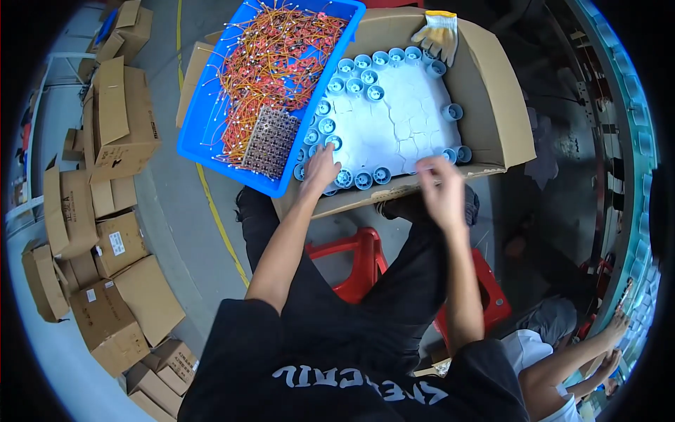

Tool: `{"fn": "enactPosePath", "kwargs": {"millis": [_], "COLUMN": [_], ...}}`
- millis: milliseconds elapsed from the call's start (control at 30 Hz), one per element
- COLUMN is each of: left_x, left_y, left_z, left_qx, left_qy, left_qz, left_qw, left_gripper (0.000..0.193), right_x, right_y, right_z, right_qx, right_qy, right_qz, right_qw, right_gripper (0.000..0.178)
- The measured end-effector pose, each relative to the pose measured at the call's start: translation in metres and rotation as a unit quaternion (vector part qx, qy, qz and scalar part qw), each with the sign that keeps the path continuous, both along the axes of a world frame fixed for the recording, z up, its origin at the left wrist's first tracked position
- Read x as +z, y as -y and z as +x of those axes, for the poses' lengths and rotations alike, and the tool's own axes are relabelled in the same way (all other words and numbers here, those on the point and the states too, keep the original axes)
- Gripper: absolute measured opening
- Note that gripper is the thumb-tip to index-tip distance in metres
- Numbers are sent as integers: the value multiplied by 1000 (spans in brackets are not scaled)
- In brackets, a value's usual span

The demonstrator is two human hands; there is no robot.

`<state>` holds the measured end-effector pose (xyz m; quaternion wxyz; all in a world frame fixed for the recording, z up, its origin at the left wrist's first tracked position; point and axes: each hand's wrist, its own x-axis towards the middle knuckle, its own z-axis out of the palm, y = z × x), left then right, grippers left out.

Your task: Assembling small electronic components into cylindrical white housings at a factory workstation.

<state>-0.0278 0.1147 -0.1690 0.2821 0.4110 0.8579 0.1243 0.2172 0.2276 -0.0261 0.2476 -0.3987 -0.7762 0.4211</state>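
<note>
Cups (363,180) near left fingers (328,155) — grip unclear, right fingers (429,165) bent, hold unclear, white lettering (327,377) on shirt (281,344).

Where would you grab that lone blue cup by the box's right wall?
Probably by the outer side of the lone blue cup, fingers and thumb opposite each other, coming from above and its left: its round rim shows, no other cup touches it, and the box's right wall leaves less room opposite.
</note>
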Motion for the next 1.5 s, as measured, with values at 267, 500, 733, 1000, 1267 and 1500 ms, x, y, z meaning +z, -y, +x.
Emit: {"fn": "enactPosePath", "kwargs": {"millis": [267, 500, 733, 1000, 1267, 1500], "left_x": [-73, 58, 181, 188, 121, 99], "left_y": [-10, -11, 64, 137, 212, 193], "left_z": [-39, 34, 52, 35, -7, -11], "left_qx": [-92, -154, -249, 287, 278, 190], "left_qy": [-159, 195, 53, 611, 607, 542], "left_qz": [-165, 184, 370, 408, 406, 304], "left_qw": [969, 951, 894, 615, 625, 760], "left_gripper": [15, 7, 19, 41, 39, 35], "right_x": [-31, -32, 32, 73, 35, -41], "right_y": [20, 26, 69, 139, -24, -98], "right_z": [-20, -3, -36, -123, -253, -322], "right_qx": [95, 60, 161, 241, 188, 180], "right_qy": [17, -7, -4, -105, -11, 203], "right_qz": [-180, -108, 5, 113, 287, 306], "right_qw": [979, 992, 987, 958, 939, 912], "right_gripper": [14, 38, 63, 63, 8, 18]}}
